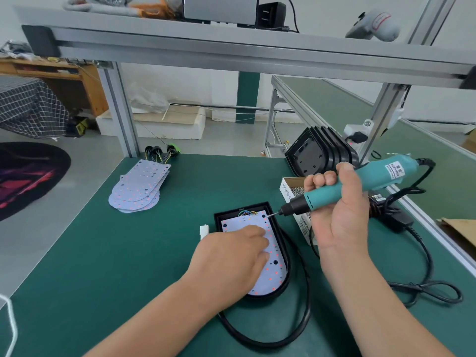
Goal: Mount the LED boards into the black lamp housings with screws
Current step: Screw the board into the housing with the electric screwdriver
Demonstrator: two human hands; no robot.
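Left hand: lies palm-down on the LED board, fingers fairly straight and spread and gripping nothing. It probably pins the board so it cannot shift or spin under the driver.

Right hand: fingers and thumb are wrapped round the teal electric screwdriver, held mid-body for control of the tip.

Screwdriver axis: slanted, with the bit aimed down and to the left and the cable end up and to the right. The tip meets the board's far right corner — whether a screw sits on it is too small to tell.

Board position: seated inside the black lamp housing, which lies flat on the green mat in front of the person.

Board axis: the long axis runs away from the person, with the near end leaning slightly right. The straight end with the coloured wires is far, the rounded end near.

Screw box: open, just right of the housing — within easy reach of the driver hand.

Spare boards: a fanned stack at the far left, well apart from the work.

Spare housings: stood on edge behind the screw box.

Step, as I judge it: driving a corner screw, with other holes apparently unfilled.
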